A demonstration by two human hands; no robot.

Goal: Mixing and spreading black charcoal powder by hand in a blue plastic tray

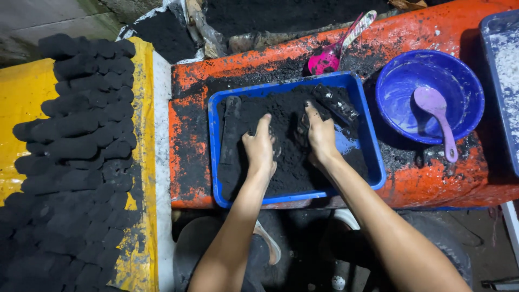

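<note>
A blue rectangular tray (pixel 373 162) sits on an orange surface and holds black powder (pixel 292 167). Both my hands are down in the powder near the tray's middle. My left hand (pixel 259 147) presses into it with fingers curled, a thumb raised. My right hand (pixel 320 135) digs in beside it, fingers buried and dusted black. The two hands are a short gap apart. A dark stick-like piece (pixel 231 127) lies along the tray's left side, and another dark piece (pixel 336 103) lies at the tray's far right corner.
Rows of black moulded briquettes (pixel 75 162) lie on a yellow sheet at left. A blue bowl (pixel 430 94) with a purple spoon (pixel 439 119) stands right of the tray. A pink scoop (pixel 330 54) lies behind it. A blue-grey tray edge (pixel 500 81) is at far right.
</note>
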